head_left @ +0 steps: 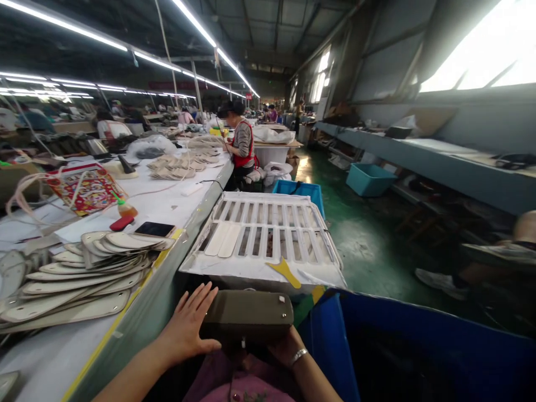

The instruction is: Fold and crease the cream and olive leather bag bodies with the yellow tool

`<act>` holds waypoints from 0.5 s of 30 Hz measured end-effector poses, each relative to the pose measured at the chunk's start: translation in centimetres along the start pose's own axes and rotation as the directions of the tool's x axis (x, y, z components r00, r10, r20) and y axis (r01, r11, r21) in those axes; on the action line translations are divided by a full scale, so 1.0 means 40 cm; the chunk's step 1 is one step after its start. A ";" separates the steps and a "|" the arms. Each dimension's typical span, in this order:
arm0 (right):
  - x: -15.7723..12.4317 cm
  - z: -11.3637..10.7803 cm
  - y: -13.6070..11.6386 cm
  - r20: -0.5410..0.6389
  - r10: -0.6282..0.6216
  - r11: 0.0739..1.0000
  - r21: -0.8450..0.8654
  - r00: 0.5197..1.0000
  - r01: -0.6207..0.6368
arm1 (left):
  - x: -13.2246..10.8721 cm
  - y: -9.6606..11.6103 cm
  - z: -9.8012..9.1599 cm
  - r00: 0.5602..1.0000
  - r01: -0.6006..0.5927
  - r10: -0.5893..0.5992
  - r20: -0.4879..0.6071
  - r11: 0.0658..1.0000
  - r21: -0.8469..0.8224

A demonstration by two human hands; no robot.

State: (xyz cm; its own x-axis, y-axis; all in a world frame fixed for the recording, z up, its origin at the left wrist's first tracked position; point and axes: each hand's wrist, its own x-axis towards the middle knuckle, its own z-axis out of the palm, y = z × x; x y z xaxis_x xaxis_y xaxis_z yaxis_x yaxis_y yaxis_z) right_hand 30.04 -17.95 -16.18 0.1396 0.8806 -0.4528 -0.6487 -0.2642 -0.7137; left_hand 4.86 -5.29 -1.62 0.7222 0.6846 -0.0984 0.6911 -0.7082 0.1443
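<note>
An olive-brown handbag (251,310) is in front of my chest, over my lap, its flat, rectangular face with small metal studs turned up. My left hand (190,318) lies at the bag's left end, fingers stretched out and thumb apart. My right hand (285,343) supports the bag from below on the right; its fingers are hidden behind the bag. Just beyond the bag stands a white slatted rack (251,269), with two pale oblong pieces (223,240) and a yellow flat piece (285,272) on it.
On the left, a long table (167,245) bears stacked pale panels (84,273), a phone (154,229), a glue bottle (125,207) and a patterned bag (86,187). A large blue bin (330,340) stands close on my right. A co-worker (243,139) sits farther along the table.
</note>
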 end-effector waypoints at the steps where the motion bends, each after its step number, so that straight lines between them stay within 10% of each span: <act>1: -0.009 0.001 -0.011 -0.026 0.005 1.000 0.027 1.000 -0.004 | 0.020 0.017 0.008 0.998 -0.052 0.051 0.047 0.999 0.017; 6: -0.055 0.013 -0.095 -0.045 0.081 0.978 0.198 0.996 -0.070 | 0.128 0.120 0.003 0.966 -0.220 0.225 0.124 0.974 -0.056; 15: -0.108 -0.034 -0.112 0.035 0.012 0.974 0.227 0.999 -0.020 | 0.187 0.171 -0.017 0.945 -0.328 0.305 -0.122 0.877 -0.352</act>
State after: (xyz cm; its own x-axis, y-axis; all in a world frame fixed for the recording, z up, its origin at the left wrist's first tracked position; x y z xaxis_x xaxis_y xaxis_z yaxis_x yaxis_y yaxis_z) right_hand 33.37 -21.09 -11.76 0.1055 0.8906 -0.4425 -0.8045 -0.1852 -0.5644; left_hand 14.97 -4.87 -0.69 0.8891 0.4521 0.0716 0.3584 -0.7849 0.5054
